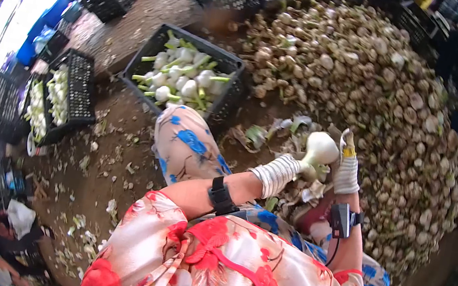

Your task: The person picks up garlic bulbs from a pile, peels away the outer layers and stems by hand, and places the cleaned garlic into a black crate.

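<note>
Garlic bulb (322,147) in L hand (294,165)
L grasping it; R hand (348,165) just beside, can't tell its grip; crate (229,89) w/ white bulbs (189,89) nr garlic pile (360,68)

**White garlic bulb, held off the ground**

The garlic bulb (322,149) is round, smooth and clean white, with its pale greenish stem pointing back toward the person. It sits in the left hand (292,170), just beside the right hand (347,169); whether the right touches it cannot be told.
</note>
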Tool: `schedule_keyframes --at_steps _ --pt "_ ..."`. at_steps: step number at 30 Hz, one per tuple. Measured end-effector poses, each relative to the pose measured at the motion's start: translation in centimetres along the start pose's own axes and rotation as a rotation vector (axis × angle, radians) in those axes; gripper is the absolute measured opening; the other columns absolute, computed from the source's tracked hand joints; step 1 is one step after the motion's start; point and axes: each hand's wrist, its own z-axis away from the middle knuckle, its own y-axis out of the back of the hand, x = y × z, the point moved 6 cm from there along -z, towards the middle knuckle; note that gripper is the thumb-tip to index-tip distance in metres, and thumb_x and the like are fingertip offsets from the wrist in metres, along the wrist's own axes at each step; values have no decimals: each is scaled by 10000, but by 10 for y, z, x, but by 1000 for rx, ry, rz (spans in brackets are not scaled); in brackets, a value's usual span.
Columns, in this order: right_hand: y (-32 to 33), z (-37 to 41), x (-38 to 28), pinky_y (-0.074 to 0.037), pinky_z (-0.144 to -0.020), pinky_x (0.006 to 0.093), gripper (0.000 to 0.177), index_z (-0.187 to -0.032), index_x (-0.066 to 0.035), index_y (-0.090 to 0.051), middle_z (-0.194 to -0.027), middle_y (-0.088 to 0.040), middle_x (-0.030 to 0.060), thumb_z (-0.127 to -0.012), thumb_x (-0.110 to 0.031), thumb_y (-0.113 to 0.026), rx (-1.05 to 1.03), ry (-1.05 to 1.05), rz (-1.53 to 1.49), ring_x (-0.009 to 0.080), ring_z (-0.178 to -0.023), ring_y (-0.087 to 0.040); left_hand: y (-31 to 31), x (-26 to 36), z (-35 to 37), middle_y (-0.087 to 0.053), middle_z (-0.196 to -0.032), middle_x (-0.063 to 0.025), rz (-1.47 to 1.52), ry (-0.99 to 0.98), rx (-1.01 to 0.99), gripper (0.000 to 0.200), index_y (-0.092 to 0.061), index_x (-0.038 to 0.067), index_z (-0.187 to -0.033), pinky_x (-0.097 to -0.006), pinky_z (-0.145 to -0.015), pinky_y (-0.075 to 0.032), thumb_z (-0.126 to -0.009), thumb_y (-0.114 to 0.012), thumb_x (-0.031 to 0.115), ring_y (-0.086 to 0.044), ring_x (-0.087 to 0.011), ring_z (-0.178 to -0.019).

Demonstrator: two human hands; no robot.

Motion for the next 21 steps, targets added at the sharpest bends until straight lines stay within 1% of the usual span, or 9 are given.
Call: schedule_keyframes --at_steps 1,4,5,6,9,12,16,18,21 --pt "12 -8 10 -480 -687 303 706 -1143 -54 -509 -972 -596 76 -778 -653 -433 11 11 98 178 -812 -587 17 7 1 -595 -694 -24 101 -120 96 191 -607 35 -879 -237 -478 -440 -712 -652 117 -562 -108 -585" --pt "44 -17 26 -471 -754 327 460 -1160 -83 -509 -939 -599 53 -861 -433 -500 32 -85 -31 148 -874 -562 71 45 21 -562 -655 -28 565 -413 275 160 -568 41 -844 -263 -491 -473 -731 -636 133 -536 -125 -530" --pt "48 -16 28 -479 -644 379 423 -1058 -90 -536 -911 -574 57 -818 -437 -563 78 -101 -115 218 -789 -577 98 58 23 -557 -637 -17 659 -584 241 237 -566 31 -818 -305 -557 -526 -776 -614 259 -561 -127 -562" --pt "50 -15 30 -479 -644 379 423 -1058 -90 -536 -911 -574 57 -818 -437 -563 71 -102 -115 218 -789 -577 127 70 15 -570 -814 -85 745 -688 72 491 -525 -5 -942 -377 -640 -546 -775 -585 453 -592 -188 -701" --pt "67 -20 34 -487 -636 355 342 -1055 -117 -547 -834 -595 49 -817 -357 -594 122 57 189 216 -764 -597 130 81 29 -460 -1143 -140 886 -542 486 811 -271 92 -1246 -469 -685 -495 -700 -597 595 -533 -300 -918" --pt "119 -40 68 -484 -517 291 308 -1016 -80 -571 -787 -616 48 -819 -315 -602 110 58 263 178 -633 -597 87 67 -2 -526 -891 -97 660 -521 255 445 -485 70 -1030 -423 -677 -512 -742 -651 365 -560 -239 -758" --pt "144 -41 68 -461 -456 279 302 -918 -63 -608 -789 -622 63 -819 -348 -595 139 182 414 169 -536 -573 32 41 -38 -502 -600 3 317 -380 175 102 -595 108 -747 -284 -462 -459 -740 -640 199 -497 -128 -496" --pt "163 -38 80 -457 -507 248 329 -861 -64 -632 -770 -623 48 -814 -387 -591 191 -226 402 143 -551 -562 16 38 -46 -512 -591 27 207 -305 158 122 -630 130 -813 -211 -398 -316 -790 -584 240 -429 -78 -462" --pt "162 -34 92 -459 -636 237 348 -968 -65 -612 -851 -616 47 -824 -380 -576 -41 -154 553 136 -735 -571 19 36 -72 -565 -678 46 149 -271 169 156 -637 134 -893 -221 -394 -303 -838 -539 242 -405 -55 -455"
